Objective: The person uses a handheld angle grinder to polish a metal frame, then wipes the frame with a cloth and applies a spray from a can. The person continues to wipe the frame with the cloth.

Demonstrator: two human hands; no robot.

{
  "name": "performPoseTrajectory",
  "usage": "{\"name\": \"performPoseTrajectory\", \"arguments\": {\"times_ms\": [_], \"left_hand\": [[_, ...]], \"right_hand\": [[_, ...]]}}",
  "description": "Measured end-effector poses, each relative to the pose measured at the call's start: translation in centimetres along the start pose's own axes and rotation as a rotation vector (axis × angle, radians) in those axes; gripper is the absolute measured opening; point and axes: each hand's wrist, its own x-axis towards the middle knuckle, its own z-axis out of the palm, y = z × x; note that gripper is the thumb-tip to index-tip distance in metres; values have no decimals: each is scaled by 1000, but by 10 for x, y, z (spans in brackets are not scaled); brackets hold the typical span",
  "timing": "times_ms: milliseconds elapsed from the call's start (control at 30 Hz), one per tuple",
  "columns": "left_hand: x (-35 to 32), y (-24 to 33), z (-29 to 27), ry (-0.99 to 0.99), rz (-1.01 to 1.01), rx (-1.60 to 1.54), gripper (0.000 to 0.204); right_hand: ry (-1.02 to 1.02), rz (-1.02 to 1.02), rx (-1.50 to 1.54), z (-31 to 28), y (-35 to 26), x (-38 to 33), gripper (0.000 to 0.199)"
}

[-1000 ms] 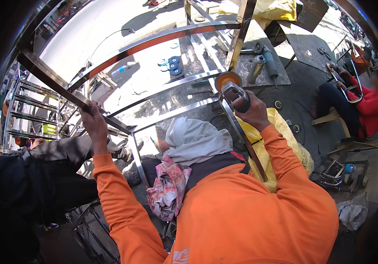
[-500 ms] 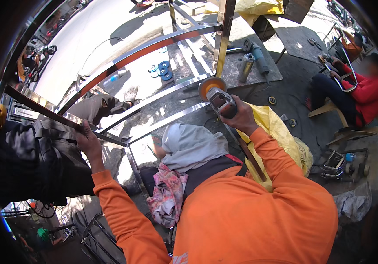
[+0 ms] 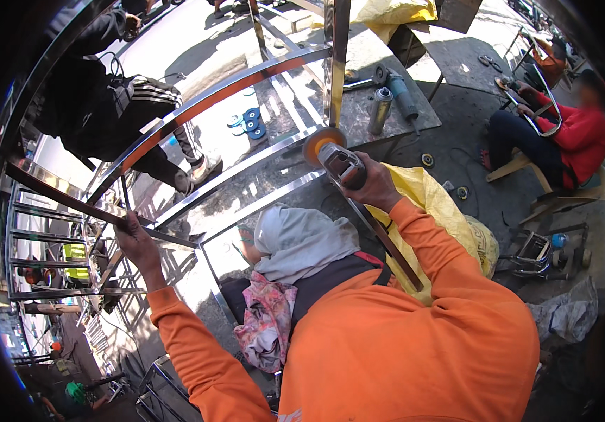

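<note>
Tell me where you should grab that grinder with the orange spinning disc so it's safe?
Grab the angle grinder by its long body, coming from the back end, well away from the orange disc at the front. That is how the right hand wraps it now, behind the head. The left hand grips the shiny metal frame off to the side, clear of the disc.

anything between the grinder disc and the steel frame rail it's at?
Nothing visible. The right hand holds the angle grinder with its orange disc right at the steel frame rail; left hand grips a frame bar.
</note>
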Motion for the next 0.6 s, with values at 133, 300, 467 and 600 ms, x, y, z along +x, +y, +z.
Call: {"name": "performPoseTrajectory", "arguments": {"times_ms": [133, 300, 467, 600], "left_hand": [[0, 0, 1, 26, 3, 29, 47], [0, 0, 1, 1, -16, 24, 44], [1, 0, 2, 11, -12, -13, 37], [1, 0, 2, 2, -39, 20, 35]], "right_hand": [[-44, -53, -18, 4, 1, 3, 68], [-61, -40, -49, 11, 3, -2, 70], [-59, -27, -27, 12, 9, -6, 74], [-161, -46, 124, 16, 10, -4, 74]]}}
